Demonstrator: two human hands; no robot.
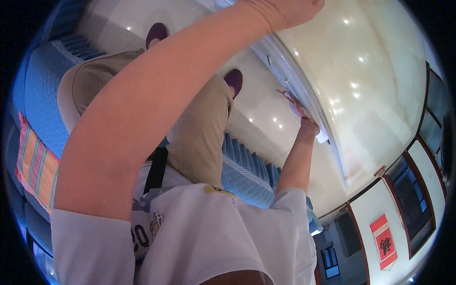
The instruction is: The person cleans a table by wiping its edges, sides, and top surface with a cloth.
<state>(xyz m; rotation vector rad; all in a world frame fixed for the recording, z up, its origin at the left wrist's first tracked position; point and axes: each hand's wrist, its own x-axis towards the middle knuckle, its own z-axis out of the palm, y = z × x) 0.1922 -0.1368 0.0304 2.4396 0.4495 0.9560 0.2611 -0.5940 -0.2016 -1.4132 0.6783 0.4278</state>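
My left arm reaches across the view to the top edge, where my left hand (292, 12) is partly cut off. Its fingers look curled in, and anything inside them is hidden. Farther right and lower, my right hand (306, 116) is against the long white edge (313, 92) of what looks like a table. A small whitish piece that looks like cloth (298, 109) shows in the right hand, but it is too small to see well. Beside the edge spreads a glossy cream surface (361, 109) with bright light spots.
Below me is a blue quilted sofa cover (45, 90) with a pleated skirt. A striped orange cushion (38, 164) lies at the left. My dark shoes (233, 80) rest on the shiny tiled floor (256, 107). A red scroll (384, 242) hangs on the far wall.
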